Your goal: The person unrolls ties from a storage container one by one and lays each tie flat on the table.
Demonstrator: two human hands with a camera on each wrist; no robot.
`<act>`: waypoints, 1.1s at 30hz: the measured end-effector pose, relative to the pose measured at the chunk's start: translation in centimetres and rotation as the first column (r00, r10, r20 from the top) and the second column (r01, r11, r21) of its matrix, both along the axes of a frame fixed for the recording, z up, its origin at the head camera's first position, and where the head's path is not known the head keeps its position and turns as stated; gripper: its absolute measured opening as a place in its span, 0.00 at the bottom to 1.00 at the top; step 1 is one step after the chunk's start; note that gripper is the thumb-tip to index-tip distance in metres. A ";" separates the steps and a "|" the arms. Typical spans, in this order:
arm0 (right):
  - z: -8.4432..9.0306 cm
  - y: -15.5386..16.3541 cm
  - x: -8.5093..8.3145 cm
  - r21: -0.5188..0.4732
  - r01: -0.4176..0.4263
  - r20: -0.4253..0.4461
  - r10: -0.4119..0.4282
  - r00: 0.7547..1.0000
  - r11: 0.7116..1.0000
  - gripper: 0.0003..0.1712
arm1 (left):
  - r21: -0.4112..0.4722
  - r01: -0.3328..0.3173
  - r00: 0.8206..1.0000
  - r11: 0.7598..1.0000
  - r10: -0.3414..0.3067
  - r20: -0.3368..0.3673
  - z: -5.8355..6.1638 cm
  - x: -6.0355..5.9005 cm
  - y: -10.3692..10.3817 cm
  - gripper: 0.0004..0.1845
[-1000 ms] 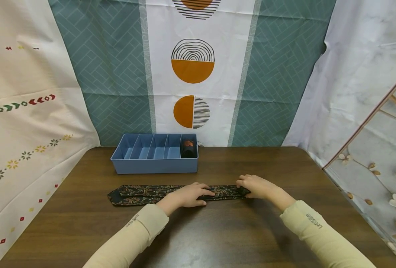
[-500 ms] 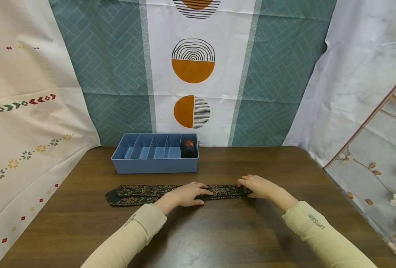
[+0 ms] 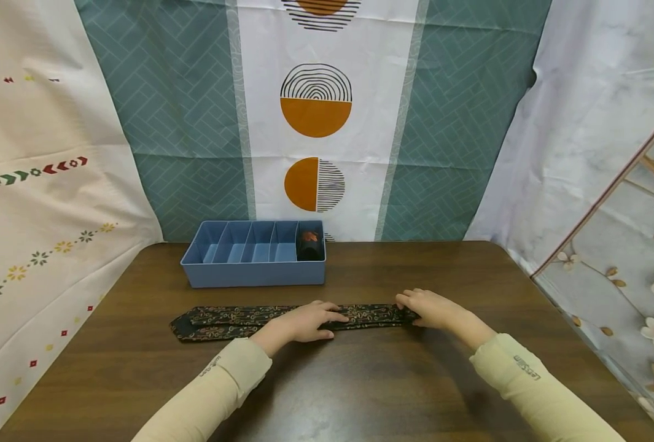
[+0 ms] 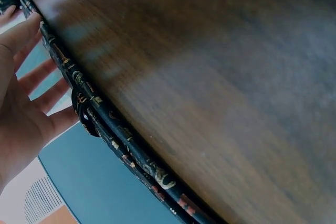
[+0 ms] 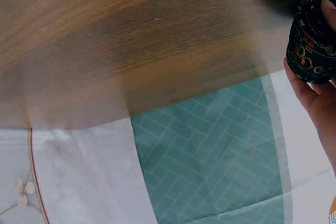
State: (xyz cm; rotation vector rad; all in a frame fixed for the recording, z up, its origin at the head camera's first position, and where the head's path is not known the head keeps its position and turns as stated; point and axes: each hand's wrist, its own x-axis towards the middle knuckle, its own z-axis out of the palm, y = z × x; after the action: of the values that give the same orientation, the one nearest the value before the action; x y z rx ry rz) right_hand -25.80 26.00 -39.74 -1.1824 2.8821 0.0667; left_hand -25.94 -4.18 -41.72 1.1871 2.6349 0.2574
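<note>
Dark patterned tie [image 3: 368, 314] lying across the worktop [image 3: 360, 387], its right end rolled.
It runs roughly along the far edge, pointed end toward the left edge. Your right hand [image 3: 427, 307] grips the roll; your left hand [image 3: 307, 321], fingers loosely spread, touches the tie about midway. Beyond, near the far edge, a blue divided box [image 3: 257, 275] holds a dark item [image 3: 309, 247] in its rightmost compartment.

A long black patterned fabric necktie [image 3: 368, 314] is showing gold and reddish link-like motifs across a brown wood-grained tabletop [image 3: 354, 380]. A rectangular divided box [image 3: 257, 275] is showing plain blue; a black cylindrical roll [image 3: 309, 252] in its right end is bearing an orange-red patch. A far hanging cloth [image 3: 360, 141] is pairing teal herringbone panels with white, orange and black-lined circles. A cream left cloth [image 3: 56, 205] is carrying red, green and yellow motifs.
</note>
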 end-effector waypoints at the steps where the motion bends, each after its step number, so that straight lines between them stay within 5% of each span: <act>1: 0.0 0.1 0.0 -0.001 -0.002 -0.002 0.002 1.000 1.000 0.21 | -0.002 0.000 1.000 1.000 0.000 -0.001 0.0 0.0 0.0 0.24; 15: 0.4 0.4 0.0 0.027 0.005 -0.018 -0.005 1.000 1.000 0.22 | 0.009 0.001 1.000 1.000 -0.001 0.010 0.1 -0.1 -0.2 0.24; 25: -0.1 1.5 -0.3 -0.063 -0.067 -0.004 0.066 0.998 0.996 0.23 | 0.011 0.001 1.000 1.000 -0.001 0.015 0.2 0.0 -0.4 0.24; 33: 0.5 0.9 0.3 0.026 0.040 0.047 -0.041 0.998 0.999 0.22 | 0.003 -0.008 1.000 1.000 0.008 0.015 0.2 0.1 -0.3 0.24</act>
State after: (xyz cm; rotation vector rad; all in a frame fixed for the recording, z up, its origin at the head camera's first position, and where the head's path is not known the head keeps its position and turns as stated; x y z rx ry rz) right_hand -25.54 26.88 -39.20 -1.1059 2.8543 0.0727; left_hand -25.85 -4.50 -41.51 1.1707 2.6279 0.2713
